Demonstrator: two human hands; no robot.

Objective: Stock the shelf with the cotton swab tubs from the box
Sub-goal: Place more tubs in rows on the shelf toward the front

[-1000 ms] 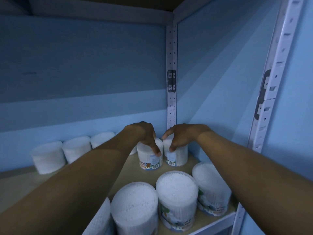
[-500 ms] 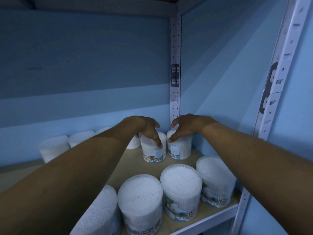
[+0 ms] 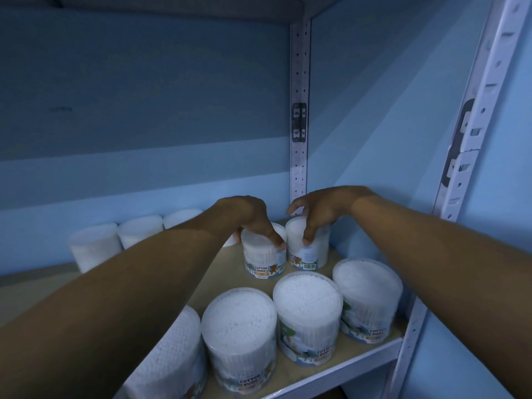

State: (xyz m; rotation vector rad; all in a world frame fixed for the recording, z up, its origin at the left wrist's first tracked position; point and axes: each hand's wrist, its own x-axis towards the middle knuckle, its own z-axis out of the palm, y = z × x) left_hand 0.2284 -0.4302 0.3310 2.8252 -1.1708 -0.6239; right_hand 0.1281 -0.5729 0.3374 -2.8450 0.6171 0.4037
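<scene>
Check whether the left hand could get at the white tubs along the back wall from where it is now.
Probably yes: the left hand grips a tub, but the back-wall tubs stand just beside it, nothing between them.

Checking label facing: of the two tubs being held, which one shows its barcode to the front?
The tub under the right hand, at, beside the corner post; the left hand's tub shows its bear logo.
</scene>
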